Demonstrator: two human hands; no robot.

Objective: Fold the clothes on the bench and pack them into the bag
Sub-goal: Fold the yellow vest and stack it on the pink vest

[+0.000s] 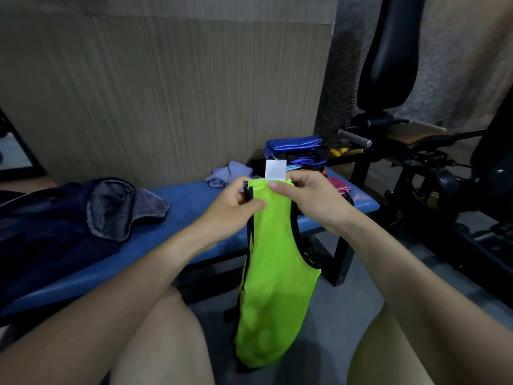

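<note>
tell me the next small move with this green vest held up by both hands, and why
Probably lower the green vest onto the blue bench and lay it flat. The left hand and right hand pinch it at its top edge, by the white tag, and it hangs unfolded in front of the bench, so it needs a flat surface before the first fold.
</note>
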